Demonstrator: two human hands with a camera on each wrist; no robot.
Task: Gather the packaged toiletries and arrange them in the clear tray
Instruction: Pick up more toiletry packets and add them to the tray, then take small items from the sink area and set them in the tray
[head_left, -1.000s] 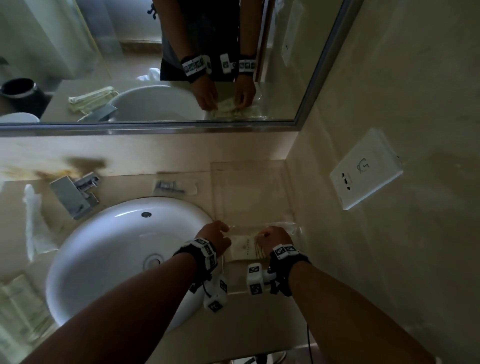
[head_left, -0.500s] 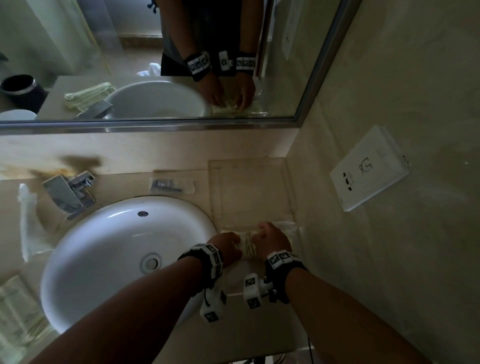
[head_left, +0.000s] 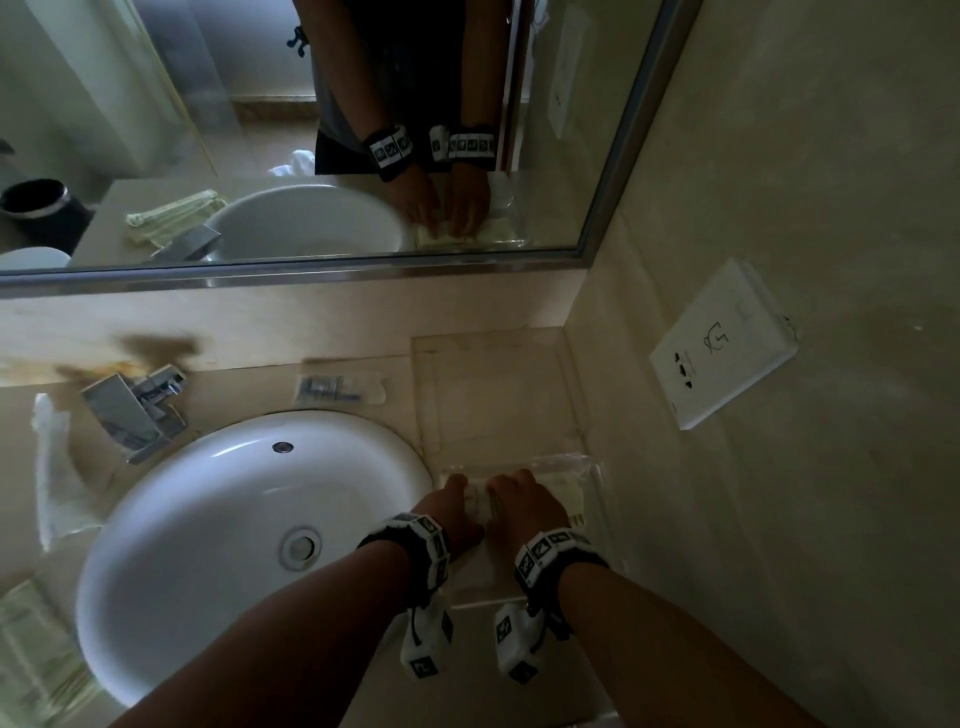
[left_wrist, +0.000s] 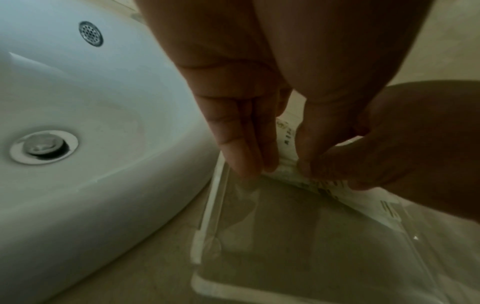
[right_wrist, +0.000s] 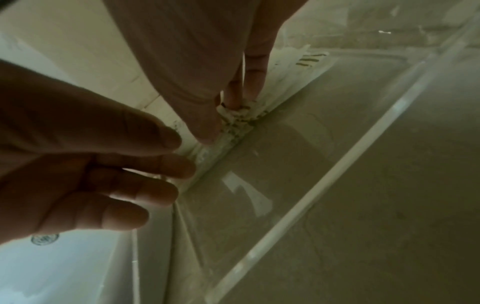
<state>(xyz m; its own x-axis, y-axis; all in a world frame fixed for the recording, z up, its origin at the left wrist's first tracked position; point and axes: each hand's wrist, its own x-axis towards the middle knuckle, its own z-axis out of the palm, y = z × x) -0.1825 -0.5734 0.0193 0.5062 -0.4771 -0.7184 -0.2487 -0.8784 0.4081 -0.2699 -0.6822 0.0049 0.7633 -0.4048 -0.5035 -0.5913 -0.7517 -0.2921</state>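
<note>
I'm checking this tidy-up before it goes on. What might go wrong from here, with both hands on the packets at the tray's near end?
1. The clear tray lies right beside the sink; a sideways push from the left hand might nudge it or the packets toward the bowl.
2. The right hand pinches thin packets; they may crumple or fan apart.
3. A packaged item behind the sink might get overlooked.

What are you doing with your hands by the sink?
A person is tidying small packaged toiletries into the clear tray on the counter, right of the white sink. Both hands are on the packets at the near end of the tray: the left hand touches them with straight fingers, and the right hand pinches their edge. Another packet lies on the counter behind the sink, left of the tray, not yet gathered.
</note>
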